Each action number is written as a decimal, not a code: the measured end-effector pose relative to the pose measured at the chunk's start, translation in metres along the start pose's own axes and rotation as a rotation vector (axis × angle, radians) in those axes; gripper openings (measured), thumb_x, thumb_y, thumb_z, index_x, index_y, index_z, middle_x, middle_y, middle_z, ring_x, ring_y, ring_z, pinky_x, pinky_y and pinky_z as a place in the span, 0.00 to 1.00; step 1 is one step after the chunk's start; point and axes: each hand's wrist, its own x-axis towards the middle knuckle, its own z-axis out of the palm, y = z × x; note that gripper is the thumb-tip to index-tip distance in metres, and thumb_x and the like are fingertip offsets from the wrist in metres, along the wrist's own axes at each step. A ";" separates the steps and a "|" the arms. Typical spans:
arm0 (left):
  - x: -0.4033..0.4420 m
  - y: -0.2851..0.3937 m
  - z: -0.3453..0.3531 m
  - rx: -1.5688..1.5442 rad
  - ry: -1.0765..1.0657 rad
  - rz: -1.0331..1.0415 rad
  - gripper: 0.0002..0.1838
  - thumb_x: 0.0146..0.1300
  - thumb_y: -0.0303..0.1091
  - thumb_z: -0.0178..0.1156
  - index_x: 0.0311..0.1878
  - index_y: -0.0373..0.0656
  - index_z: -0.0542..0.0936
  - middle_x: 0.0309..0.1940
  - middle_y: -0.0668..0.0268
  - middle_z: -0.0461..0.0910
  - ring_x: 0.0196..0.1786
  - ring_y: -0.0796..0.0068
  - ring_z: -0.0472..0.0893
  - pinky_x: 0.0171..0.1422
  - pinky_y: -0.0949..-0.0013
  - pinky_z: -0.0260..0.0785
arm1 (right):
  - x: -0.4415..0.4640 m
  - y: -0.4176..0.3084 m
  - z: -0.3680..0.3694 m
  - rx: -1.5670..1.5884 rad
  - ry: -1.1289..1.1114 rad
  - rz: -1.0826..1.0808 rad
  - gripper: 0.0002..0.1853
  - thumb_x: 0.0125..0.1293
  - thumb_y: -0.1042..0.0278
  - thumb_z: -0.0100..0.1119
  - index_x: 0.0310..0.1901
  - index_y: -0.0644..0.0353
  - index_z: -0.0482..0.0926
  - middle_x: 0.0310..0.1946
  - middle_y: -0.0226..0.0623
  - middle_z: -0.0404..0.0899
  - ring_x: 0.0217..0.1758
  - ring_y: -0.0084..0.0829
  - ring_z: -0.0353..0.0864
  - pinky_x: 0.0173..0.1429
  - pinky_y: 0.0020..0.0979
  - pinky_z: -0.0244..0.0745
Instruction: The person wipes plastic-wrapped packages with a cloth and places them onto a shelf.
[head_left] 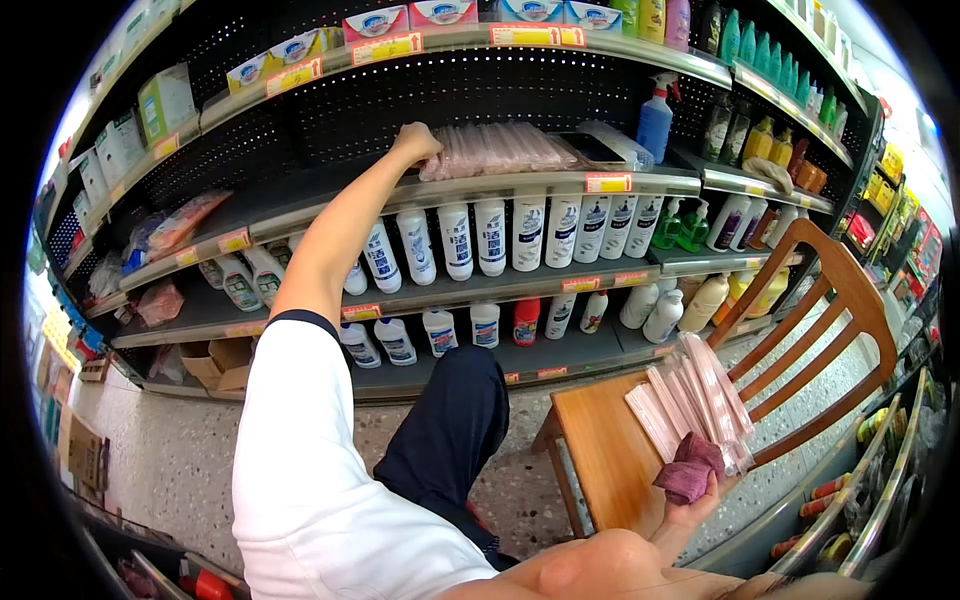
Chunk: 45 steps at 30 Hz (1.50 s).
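My left hand (pixel 418 143) reaches to the middle shelf, its fingers curled against the left end of a row of pink packs in clear plastic (pixel 500 150). The fingertips are partly hidden, but they seem to grip the endmost pack. Low on the right, my right hand (pixel 697 508) is closed around a bunched purple cloth (pixel 690 470), held over the wooden chair (pixel 600 430). More thin pink plastic-wrapped packs (pixel 695 400) lie fanned on the seat, just beyond the cloth.
White cleaner bottles (pixel 457 242) line the shelf below. A blue spray bottle (pixel 655 120) stands right of the pink packs, past a dark flat tray (pixel 592 148). Boxed soaps (pixel 440 13) sit above. An open cardboard box (pixel 215 365) is at lower left. My knee (pixel 465 390) is near the bottom shelf.
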 end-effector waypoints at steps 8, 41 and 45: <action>0.049 -0.052 0.027 -0.206 0.008 -0.073 0.10 0.51 0.30 0.62 0.27 0.30 0.84 0.24 0.53 0.83 0.28 0.62 0.86 0.29 0.64 0.77 | -0.010 0.002 0.012 -0.007 -0.003 -0.043 0.21 0.71 0.59 0.49 0.60 0.61 0.75 0.56 0.44 0.81 0.55 0.44 0.81 0.58 0.48 0.78; 0.049 -0.056 0.036 -1.069 -0.195 -0.239 0.09 0.53 0.09 0.52 0.32 0.29 0.81 0.26 0.56 0.79 0.24 0.58 0.81 0.24 0.57 0.73 | 0.001 0.001 -0.002 0.000 0.022 -0.053 0.23 0.71 0.59 0.49 0.63 0.62 0.73 0.58 0.45 0.79 0.59 0.46 0.79 0.62 0.50 0.76; 0.045 -0.056 0.030 -0.806 -0.157 -0.135 0.08 0.57 0.16 0.53 0.31 0.31 0.82 0.25 0.58 0.80 0.23 0.64 0.80 0.23 0.61 0.69 | -0.002 0.005 0.007 -0.014 0.084 -0.066 0.23 0.71 0.59 0.49 0.63 0.61 0.73 0.58 0.45 0.79 0.59 0.45 0.79 0.61 0.50 0.76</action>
